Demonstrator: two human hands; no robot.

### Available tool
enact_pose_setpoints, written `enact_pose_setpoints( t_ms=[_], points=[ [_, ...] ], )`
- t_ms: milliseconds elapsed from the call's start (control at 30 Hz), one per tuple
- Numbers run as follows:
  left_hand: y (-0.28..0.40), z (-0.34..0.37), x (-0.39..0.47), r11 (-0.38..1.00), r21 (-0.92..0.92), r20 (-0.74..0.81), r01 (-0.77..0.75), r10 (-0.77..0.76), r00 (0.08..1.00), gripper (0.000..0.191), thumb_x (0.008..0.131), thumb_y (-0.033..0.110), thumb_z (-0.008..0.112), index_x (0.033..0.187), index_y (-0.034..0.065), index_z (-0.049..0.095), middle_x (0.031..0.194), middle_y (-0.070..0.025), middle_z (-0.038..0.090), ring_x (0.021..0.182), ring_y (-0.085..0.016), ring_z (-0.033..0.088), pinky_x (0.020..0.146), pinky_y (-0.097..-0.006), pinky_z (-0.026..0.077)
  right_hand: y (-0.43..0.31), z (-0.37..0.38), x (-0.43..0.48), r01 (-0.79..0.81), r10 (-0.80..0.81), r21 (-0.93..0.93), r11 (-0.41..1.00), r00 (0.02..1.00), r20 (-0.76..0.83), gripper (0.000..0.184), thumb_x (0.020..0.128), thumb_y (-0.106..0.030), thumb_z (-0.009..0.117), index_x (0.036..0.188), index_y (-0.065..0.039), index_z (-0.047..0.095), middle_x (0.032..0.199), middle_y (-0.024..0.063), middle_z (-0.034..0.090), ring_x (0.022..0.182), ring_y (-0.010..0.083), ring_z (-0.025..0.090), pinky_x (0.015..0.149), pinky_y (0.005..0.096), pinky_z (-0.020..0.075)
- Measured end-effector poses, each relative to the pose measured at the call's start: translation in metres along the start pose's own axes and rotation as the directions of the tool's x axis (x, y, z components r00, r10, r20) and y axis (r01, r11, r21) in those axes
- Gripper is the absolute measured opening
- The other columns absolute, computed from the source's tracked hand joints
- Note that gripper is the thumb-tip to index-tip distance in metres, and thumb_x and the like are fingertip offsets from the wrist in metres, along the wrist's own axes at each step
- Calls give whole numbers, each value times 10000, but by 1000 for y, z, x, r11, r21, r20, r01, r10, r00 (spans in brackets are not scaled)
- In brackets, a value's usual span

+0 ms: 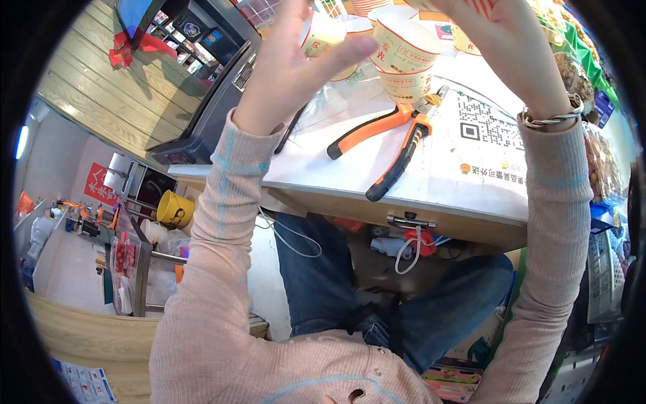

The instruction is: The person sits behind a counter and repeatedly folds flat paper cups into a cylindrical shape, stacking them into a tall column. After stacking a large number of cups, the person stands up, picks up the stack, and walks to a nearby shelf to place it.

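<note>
My left hand [308, 60] is raised over the left of the table, its thumb stretched out to the right and its other fingers cut off by the top edge. Behind it stand printed paper cups [323, 33]. A stack of paper cups [404, 55] rises between my hands. My right hand [504, 35] is at the upper right, also partly cut off. Red stripes, perhaps a cup's, show between its fingers; whether it holds this I cannot tell. Below the stack lie orange-and-black pliers [398, 131], handles towards me and jaws beside the cup base.
The white table [313, 174] bears a printed code [489, 126] and writing. A dark case-like object [202, 116] stands at its left. White cord [411, 252] hangs below the front edge. Bagged goods [600, 161] line the right, and a yellow bucket [175, 208] is at left.
</note>
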State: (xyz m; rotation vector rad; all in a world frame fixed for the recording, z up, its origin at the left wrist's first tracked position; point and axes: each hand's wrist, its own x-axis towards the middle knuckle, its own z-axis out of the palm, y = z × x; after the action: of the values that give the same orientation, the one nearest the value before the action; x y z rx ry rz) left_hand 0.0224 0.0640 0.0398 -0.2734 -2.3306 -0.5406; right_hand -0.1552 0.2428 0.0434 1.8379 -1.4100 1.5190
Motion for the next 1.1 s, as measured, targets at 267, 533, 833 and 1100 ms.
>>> enact_pose_setpoints(
  t_ms=[267,533,833,1100],
  points=[
    [-13,35,30,998,60,234,26,-40,971,1028,772,338,853,1504,-93,275,1317,-266,573,1167,-375,608,1027,-408,462,-47,4,-14,-333,431,-540,773,900,62,428,921,-351,661,1225,-59,591,970,215,711,883,382,709,784,424,567],
    [13,43,30,914,373,8,-161,171,985,920,765,282,824,1461,-99,360,1295,-311,564,1155,-434,610,962,-441,515,-24,1,0,-661,682,-193,725,728,67,416,953,-416,652,1091,-27,701,926,123,717,861,212,678,788,320,521],
    [15,43,31,900,407,51,-156,149,988,1016,769,355,853,1486,-115,308,1368,-321,514,1232,-432,573,1020,-431,484,-61,-8,-6,-554,648,-462,693,759,63,465,970,-451,633,1082,-2,684,863,105,693,837,191,666,762,306,523],
    [-38,32,1,947,248,193,202,-253,948,1000,769,391,892,1502,-34,361,1419,-191,501,1335,-293,502,1080,-396,443,-21,3,-1,-298,296,37,954,954,51,222,969,-151,662,1137,-11,627,989,96,691,898,169,667,787,311,529]
  ],
)
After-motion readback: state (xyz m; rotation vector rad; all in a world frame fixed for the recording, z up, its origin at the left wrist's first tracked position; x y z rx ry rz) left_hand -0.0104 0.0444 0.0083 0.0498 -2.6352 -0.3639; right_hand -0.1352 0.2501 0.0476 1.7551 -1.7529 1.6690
